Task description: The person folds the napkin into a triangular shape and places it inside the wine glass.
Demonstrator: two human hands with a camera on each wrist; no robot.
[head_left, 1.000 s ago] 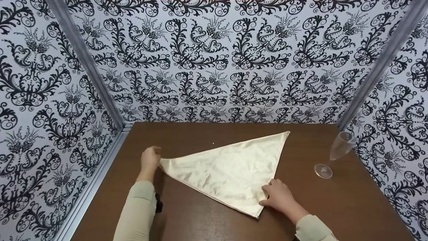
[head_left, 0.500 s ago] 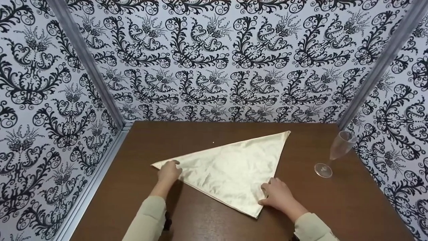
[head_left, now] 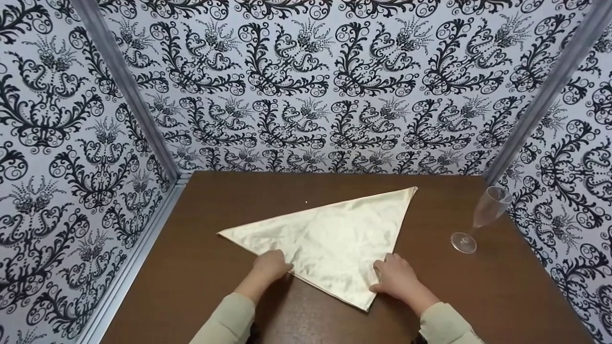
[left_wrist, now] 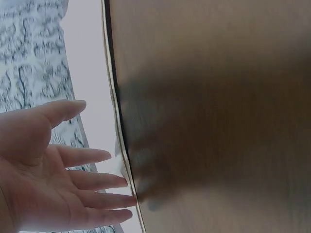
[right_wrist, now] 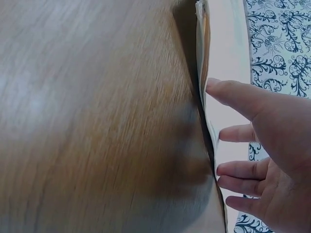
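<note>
A cream cloth napkin (head_left: 334,229), folded into a triangle with slight wrinkles, lies flat on the brown table. Along its near left edge, my left hand (head_left: 270,265) touches the fabric. The left wrist view shows that hand's fingers (left_wrist: 92,179) spread and nearly straight over the napkin's border (left_wrist: 87,53). My right hand (head_left: 399,282) rests at the right edge, close to the near corner. In the right wrist view its thumb and fingers (right_wrist: 243,170) extend apart against the layered edge of the cloth (right_wrist: 226,53), with no pinch.
A clear stemmed glass (head_left: 488,210) stands upright on the right side of the table (head_left: 191,282). Patterned black-and-white walls (head_left: 296,95) enclose the back and both sides, with grey metal posts (head_left: 126,91) at the corners.
My left hand has let go of the napkin's left tip and slid right and nearer along the lower edge. The tip now lies flat. My right hand has stayed in place.
</note>
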